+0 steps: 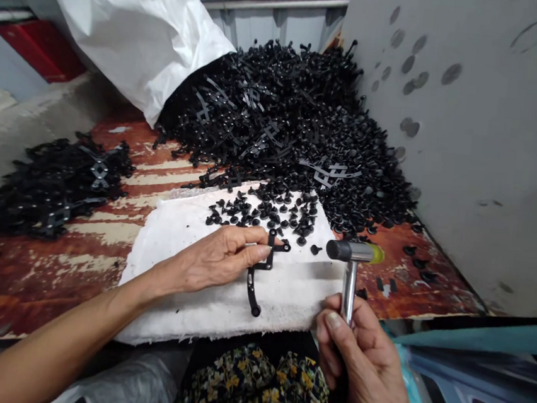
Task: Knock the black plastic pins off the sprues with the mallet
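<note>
Black jointed linkage (270,257) over the white cloth pad (297,299), bent in a zigzag, lower curved arm pointing toward the near edge. Probably touching cloth at that end; contact hard to judge. Clamped between thumb and fingers of the left hand (218,257), upper joints partly covered by fingertips. Fingers of the right hand (358,353) wrapped around the hammer (349,285), lower handle hidden in the grip. Hammer upright, dark face toward the linkage, yellow face away, well apart from it. Loose black knobs (272,217) on the pad beyond the left hand, too small and crowded to count. Behind, large heap of black parts (283,95), most pieces buried. White sack (137,30) hiding the heap's left flank, cut off at top. Left, smaller black heap (61,188) on the worn red-brown table (102,255), cut off at the edge. Spotted grey panel (480,171) blocking the right side. Floral clothing (255,390) cut off at bottom.
</note>
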Action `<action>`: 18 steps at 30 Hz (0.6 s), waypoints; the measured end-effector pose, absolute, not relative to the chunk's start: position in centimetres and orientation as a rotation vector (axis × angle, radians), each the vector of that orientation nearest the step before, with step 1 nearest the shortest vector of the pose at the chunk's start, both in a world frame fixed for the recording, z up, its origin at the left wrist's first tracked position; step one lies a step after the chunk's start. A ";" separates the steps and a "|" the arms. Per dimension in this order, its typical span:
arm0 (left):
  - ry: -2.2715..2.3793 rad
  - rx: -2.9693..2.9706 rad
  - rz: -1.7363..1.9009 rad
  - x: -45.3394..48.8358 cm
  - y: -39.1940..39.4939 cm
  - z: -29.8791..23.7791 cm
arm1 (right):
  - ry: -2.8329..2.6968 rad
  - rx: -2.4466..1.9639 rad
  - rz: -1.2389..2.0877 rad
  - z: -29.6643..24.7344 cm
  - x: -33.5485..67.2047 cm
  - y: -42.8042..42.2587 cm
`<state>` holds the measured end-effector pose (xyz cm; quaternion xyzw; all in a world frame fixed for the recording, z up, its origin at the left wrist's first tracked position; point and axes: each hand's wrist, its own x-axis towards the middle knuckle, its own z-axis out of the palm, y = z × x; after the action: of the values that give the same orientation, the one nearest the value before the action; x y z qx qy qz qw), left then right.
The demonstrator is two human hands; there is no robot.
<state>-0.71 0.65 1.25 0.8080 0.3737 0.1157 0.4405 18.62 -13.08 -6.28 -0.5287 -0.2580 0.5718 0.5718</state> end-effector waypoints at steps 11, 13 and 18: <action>1.038 1.883 0.331 -1.6 1.8 0.9 | -0.522 -1.272 1.359 -5.2 18.4 -13.1; 1.044 1.873 0.345 -2.0 1.2 1.2 | -0.495 -1.288 1.352 -4.6 18.2 -13.1; 1.014 1.936 0.323 -2.8 0.0 1.3 | -0.497 -1.319 1.337 -4.2 18.0 -13.1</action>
<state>-2.84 0.02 1.26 0.7828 0.4100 0.1308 0.4496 18.04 -13.08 -4.20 -0.5604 -0.2114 0.5684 0.5641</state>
